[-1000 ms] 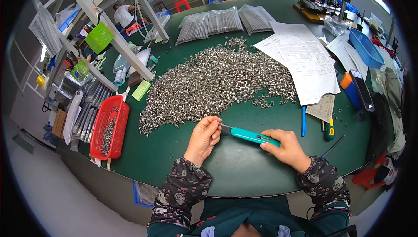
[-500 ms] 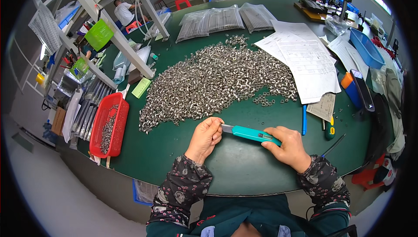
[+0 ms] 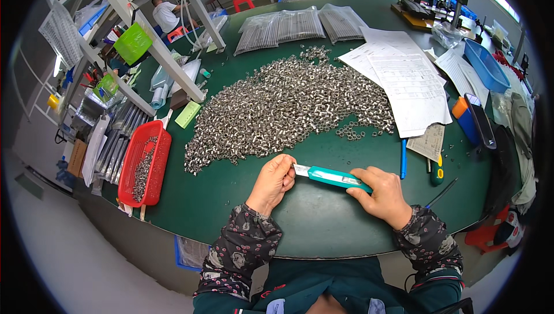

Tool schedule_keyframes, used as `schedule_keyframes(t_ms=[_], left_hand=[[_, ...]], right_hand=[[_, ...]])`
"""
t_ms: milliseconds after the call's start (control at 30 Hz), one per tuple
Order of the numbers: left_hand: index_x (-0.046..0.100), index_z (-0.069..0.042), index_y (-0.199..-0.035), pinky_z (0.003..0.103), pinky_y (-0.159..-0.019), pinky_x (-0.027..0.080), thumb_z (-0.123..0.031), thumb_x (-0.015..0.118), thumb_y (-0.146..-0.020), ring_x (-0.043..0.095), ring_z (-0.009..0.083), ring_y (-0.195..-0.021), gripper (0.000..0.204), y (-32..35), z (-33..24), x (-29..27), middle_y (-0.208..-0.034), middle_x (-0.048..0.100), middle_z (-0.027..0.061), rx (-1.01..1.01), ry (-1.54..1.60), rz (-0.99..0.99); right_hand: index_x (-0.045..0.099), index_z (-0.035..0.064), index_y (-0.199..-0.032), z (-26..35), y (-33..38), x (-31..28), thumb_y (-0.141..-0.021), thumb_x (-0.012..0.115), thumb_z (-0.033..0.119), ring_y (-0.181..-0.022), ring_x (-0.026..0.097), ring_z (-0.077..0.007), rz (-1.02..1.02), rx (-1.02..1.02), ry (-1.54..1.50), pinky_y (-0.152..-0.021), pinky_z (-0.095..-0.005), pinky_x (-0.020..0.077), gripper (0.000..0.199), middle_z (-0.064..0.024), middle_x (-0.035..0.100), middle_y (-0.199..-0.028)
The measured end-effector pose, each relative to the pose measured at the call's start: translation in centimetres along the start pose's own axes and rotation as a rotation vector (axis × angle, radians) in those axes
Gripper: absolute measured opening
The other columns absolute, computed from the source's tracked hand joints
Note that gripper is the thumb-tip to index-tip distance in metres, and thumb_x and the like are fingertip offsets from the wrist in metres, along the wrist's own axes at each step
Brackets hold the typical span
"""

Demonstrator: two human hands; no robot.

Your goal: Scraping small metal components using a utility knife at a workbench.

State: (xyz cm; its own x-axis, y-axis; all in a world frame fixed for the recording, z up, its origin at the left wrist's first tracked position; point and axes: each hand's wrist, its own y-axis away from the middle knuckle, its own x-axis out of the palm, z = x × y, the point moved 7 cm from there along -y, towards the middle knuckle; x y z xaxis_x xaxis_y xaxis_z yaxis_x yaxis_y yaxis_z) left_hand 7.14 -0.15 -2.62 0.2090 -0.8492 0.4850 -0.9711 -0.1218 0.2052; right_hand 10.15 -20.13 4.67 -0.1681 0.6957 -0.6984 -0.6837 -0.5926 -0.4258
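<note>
My right hand (image 3: 378, 193) is closed round the rear of a teal utility knife (image 3: 337, 178). The blade points left and its tip meets the fingertips of my left hand (image 3: 273, 181). Those fingers pinch a tiny metal piece that is mostly hidden; it looks like one of the small rings. Beyond my hands a wide heap of small silvery metal rings (image 3: 283, 106) covers the middle of the green table (image 3: 323, 222). Several loose rings (image 3: 350, 132) lie flat at the heap's near right edge.
At the left edge stands a red basket (image 3: 145, 164) with rings inside. Bagged metal tubes (image 3: 280, 28) lie at the back. Papers (image 3: 404, 83), a blue pen (image 3: 403, 158), a yellow-green screwdriver (image 3: 437, 171) and a phone (image 3: 480, 119) are on the right.
The knife has rolled slightly, and its blade now catches bright light. Both hands stay in nearly the same place, blade tip still at the left fingertips.
</note>
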Motion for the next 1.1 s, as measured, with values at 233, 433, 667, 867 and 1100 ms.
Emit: schedule_keyframes(t_ms=[233, 433, 667, 867, 1100], left_hand=[[0.049, -0.005, -0.078, 0.016, -0.035, 0.022, -0.025, 0.043, -0.088, 0.031, 0.0025, -0.041, 0.023, 0.0, 0.1, -0.1, -0.058, 0.043, -0.0009, -0.013, -0.007, 0.004], [0.047, -0.006, -0.071, 0.015, -0.033, 0.021, -0.029, 0.041, -0.089, 0.03, 0.0025, -0.039, 0.03, 0.2, 0.1, 0.3, -0.057, 0.042, -0.0008, -0.052, 0.061, 0.025], [0.046, -0.006, -0.071, 0.015, -0.032, 0.021, -0.029, 0.041, -0.089, 0.03, 0.0026, -0.039, 0.029, 0.2, -0.3, 0.5, -0.057, 0.042, -0.0003, -0.054, 0.094, 0.001], [0.046, -0.004, -0.08, 0.016, -0.035, 0.026, -0.024, 0.038, -0.089, 0.036, 0.0063, -0.05, 0.024, 0.0, -0.8, 2.3, -0.072, 0.044, 0.005, -0.053, 0.275, 0.096], [0.054, -0.006, -0.082, 0.018, -0.037, 0.027, -0.016, 0.057, -0.079, 0.034, 0.0042, -0.044, 0.012, -4.8, -1.4, 5.7, -0.053, 0.04, -0.0056, 0.031, -0.692, 0.01]], right_hand=[[0.059, 0.0079, -0.086, 0.1, 0.0, 0.0, -0.068, 0.064, 0.022, -0.052, 0.051, -0.0261, 0.001, -0.016, -0.001, -0.046, -0.0347, 0.0398, 0.023, -0.0077, 0.051, -0.063], [0.056, 0.0056, -0.088, -0.1, -0.4, -1.6, -0.065, 0.066, 0.014, -0.053, 0.051, -0.0258, -0.216, -0.065, 0.019, -0.047, -0.0336, 0.039, 0.026, -0.0091, 0.05, -0.063], [0.054, 0.0065, -0.089, -0.5, -0.5, -1.0, -0.061, 0.066, 0.008, -0.059, 0.049, -0.0219, -0.092, -0.069, 0.377, -0.05, -0.0339, 0.0382, 0.03, -0.0069, 0.046, -0.066], [0.055, 0.0034, -0.088, -1.7, -0.5, -4.1, -0.063, 0.066, 0.007, -0.062, 0.053, -0.0241, -0.389, 0.008, -0.008, -0.055, -0.0311, 0.0414, 0.028, -0.0081, 0.053, -0.071], [0.055, 0.0001, -0.09, -4.0, -0.1, -4.2, -0.067, 0.066, 0.008, -0.068, 0.056, -0.0215, -0.436, 0.219, -0.348, -0.062, -0.0281, 0.0434, 0.027, -0.0115, 0.058, -0.078]])
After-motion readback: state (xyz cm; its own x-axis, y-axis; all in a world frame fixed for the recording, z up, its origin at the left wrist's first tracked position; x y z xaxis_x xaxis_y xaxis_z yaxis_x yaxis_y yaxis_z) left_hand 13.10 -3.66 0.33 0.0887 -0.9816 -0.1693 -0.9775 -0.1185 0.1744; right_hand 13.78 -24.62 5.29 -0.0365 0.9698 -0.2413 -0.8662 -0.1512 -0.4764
